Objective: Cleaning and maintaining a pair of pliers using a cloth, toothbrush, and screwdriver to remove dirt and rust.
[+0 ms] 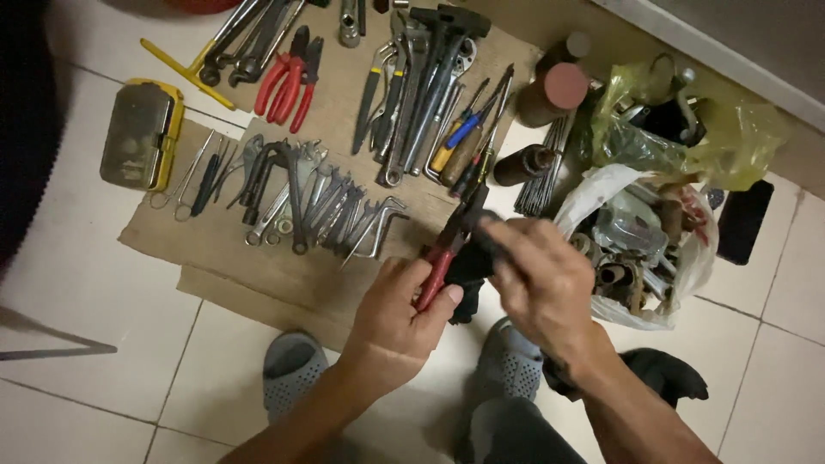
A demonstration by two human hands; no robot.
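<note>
red-handled pliers (443,258) pinched in left hand (400,314); right hand (541,279) grip clasps black cloth (471,271).

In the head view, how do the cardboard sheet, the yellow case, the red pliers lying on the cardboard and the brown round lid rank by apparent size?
Largest to smallest, as they look:
1. cardboard sheet
2. yellow case
3. red pliers
4. brown lid
The case and the pliers are close in length, but the case covers more area.

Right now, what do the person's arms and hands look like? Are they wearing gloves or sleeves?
No gloves and no sleeves in view: the left hand and right hand are bare, and both forearms are uncovered to the picture's edge. No watch, ring or bracelet shows.
</note>
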